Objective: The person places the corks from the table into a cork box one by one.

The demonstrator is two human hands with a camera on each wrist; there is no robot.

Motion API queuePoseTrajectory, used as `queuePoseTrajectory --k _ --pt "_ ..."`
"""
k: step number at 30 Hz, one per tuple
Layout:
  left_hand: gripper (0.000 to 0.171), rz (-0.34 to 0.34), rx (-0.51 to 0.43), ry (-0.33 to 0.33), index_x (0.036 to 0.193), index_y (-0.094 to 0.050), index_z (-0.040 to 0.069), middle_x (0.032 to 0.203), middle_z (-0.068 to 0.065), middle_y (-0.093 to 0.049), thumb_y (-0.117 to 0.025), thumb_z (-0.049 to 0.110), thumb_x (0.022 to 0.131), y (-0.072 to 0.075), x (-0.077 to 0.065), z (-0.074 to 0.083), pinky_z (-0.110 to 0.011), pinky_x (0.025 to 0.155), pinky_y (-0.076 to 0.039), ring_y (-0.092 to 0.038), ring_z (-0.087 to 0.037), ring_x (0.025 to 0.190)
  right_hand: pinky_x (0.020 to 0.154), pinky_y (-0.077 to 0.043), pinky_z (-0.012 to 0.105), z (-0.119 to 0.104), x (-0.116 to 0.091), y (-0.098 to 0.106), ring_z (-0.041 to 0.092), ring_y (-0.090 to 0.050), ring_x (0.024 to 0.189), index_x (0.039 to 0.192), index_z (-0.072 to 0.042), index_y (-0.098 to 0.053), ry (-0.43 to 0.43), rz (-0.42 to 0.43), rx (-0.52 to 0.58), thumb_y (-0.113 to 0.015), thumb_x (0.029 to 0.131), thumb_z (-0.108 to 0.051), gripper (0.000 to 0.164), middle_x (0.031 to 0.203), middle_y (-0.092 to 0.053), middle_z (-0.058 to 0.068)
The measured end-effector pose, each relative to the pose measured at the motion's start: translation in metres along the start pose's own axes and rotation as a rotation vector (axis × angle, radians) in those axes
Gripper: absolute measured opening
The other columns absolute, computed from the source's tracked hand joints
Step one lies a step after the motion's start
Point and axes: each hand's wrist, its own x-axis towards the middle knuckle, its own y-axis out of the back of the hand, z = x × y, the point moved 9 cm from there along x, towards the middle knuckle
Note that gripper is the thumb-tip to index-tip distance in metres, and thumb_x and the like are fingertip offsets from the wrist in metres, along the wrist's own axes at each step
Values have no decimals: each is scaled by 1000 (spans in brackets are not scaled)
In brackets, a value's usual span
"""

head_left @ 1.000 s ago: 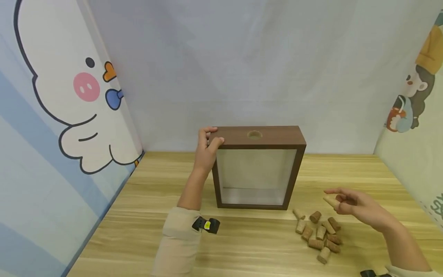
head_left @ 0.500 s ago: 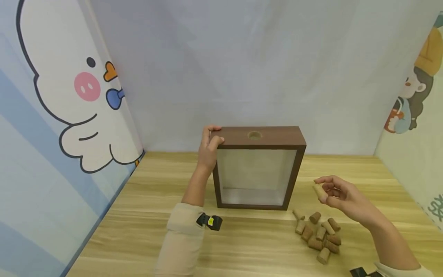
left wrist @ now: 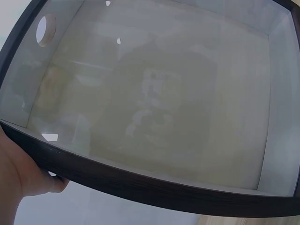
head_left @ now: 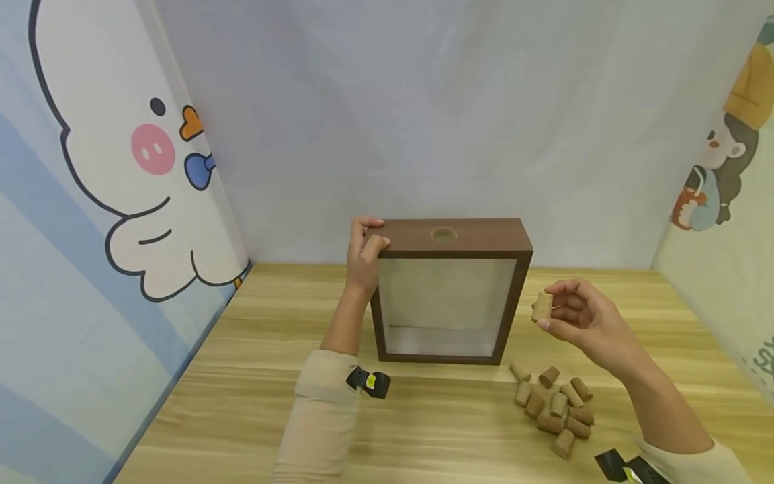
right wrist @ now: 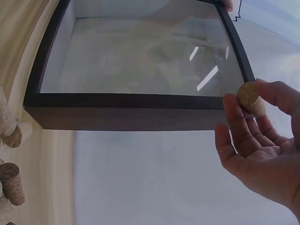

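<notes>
Currently gripping the upright brown shadow-box frame (head_left: 486,236) at its top left corner with the left hand (head_left: 364,262), with fingers and thumb bent round the edge; pinching a tapered cork stopper (head_left: 542,306) between thumb and fingertips of the right hand (head_left: 589,324), right of the frame and raised above the wood-grain tabletop (head_left: 447,423); near the frame's lower right corner, a heap of loose corks (head_left: 559,404); in the frame's top, a round hole (head_left: 444,234)

No legible text (or numbers)

Brown box (head_left: 484,236), speckled tan cork (right wrist: 248,95)
</notes>
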Motion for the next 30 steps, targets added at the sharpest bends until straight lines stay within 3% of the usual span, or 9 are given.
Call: queuePoseTrajectory --k 9,16,23,30 --pt "32 -17 -21 -24 102 -42 8 113 -12 -40 -41 20 73 -5 3 -2 -36 83 -27 -36 -22 102 70 -50 23 -16 15 1 14 -62 87 113 -2 -48 45 104 144 -62 81 11 37 94 -63 3" --pt "32 -14 -21 -35 103 -43 6 116 -11 -40 -42 19 74 -5 1 -4 -37 85 -26 -34 -22 107 69 -50 24 -34 29 -1 17 -63 88 114 4 -45 145 132 236 -58 80 18 39 100 -65 7" --pt "32 -11 -23 -33 104 -43 6 116 -11 -40 -42 20 74 -6 0 -4 -37 85 -27 -34 -22 107 72 -49 22 -55 44 -8 15 -63 89 118 9 -47 288 115 173 -60 79 16 43 102 -60 9" --pt "35 -11 -27 -28 104 -43 7 117 -12 -40 -42 23 74 -7 0 -5 -37 85 -26 -34 -23 106 69 -49 21 -68 57 -9 16 -63 84 114 12 -48 319 172 128 -60 76 21 41 97 -61 11"
